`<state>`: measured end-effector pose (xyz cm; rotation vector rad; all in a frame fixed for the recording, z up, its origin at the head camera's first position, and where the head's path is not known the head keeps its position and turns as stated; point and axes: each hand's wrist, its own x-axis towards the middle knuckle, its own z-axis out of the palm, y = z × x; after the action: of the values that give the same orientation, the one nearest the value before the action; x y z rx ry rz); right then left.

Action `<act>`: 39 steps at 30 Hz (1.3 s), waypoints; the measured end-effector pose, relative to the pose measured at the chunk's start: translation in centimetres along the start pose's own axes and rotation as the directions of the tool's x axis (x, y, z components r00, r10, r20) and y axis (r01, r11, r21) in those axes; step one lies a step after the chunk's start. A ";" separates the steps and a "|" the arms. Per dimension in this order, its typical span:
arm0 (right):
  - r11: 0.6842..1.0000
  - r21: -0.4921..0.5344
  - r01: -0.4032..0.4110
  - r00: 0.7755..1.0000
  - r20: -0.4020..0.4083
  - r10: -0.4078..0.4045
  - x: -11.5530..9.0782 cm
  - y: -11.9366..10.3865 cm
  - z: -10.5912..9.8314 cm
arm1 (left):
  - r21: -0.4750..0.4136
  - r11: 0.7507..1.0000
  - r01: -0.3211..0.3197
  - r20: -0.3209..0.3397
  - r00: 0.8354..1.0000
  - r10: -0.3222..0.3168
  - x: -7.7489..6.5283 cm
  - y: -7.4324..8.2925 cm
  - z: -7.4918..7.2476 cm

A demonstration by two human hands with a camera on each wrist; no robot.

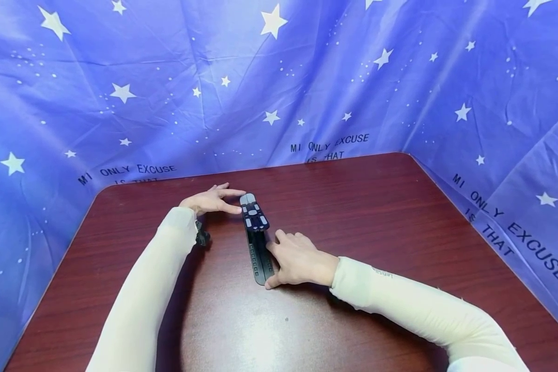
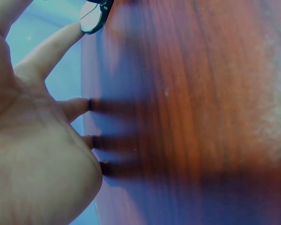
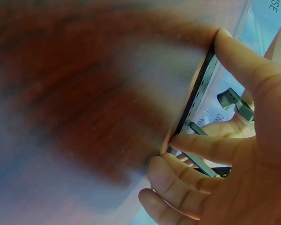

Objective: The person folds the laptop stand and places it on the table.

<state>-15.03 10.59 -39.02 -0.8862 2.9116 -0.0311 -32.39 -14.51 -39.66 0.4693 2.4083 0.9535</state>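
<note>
A black folding stand (image 1: pixel 259 245) with light grey pads lies on the table, its upper plate (image 1: pixel 256 216) tilted over a long slotted base (image 1: pixel 260 263). My left hand (image 1: pixel 211 200) is at its far end, index finger and thumb extended to touch the left edge. In the left wrist view the index tip meets a grey-padded corner (image 2: pixel 91 21); the other fingers are spread near the tabletop. My right hand (image 1: pixel 299 258) holds the base's right side, thumb at the near corner and fingers farther along. In the right wrist view the base edge (image 3: pixel 196 93) runs between thumb and index finger.
Under both arms is a dark red wooden table (image 1: pixel 376 217) with rounded corners. A blue star-printed cloth (image 1: pixel 242 67) hangs behind and on the sides. A small black device (image 1: pixel 202 236) sits at the left wrist.
</note>
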 end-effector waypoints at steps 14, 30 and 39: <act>0.993 0.113 -0.034 0.999 0.038 0.029 0.4 1.9 -0.6 | 0.013 0.993 -0.119 -0.163 0.979 0.120 -3.1 -0.2 1.6; 0.956 0.292 0.006 0.993 -0.113 0.028 1.7 5.1 -2.3 | 0.113 0.967 -0.229 -0.348 0.902 0.255 -7.2 2.0 5.1; 0.916 0.388 0.107 0.982 -0.183 -0.038 3.2 5.9 -2.2 | 0.087 0.962 -0.258 -0.454 0.849 0.269 -8.2 2.6 6.7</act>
<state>-21.17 13.69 -37.45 -0.9541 2.8558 -0.7114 -21.55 -13.10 -39.33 0.6579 2.8338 1.2795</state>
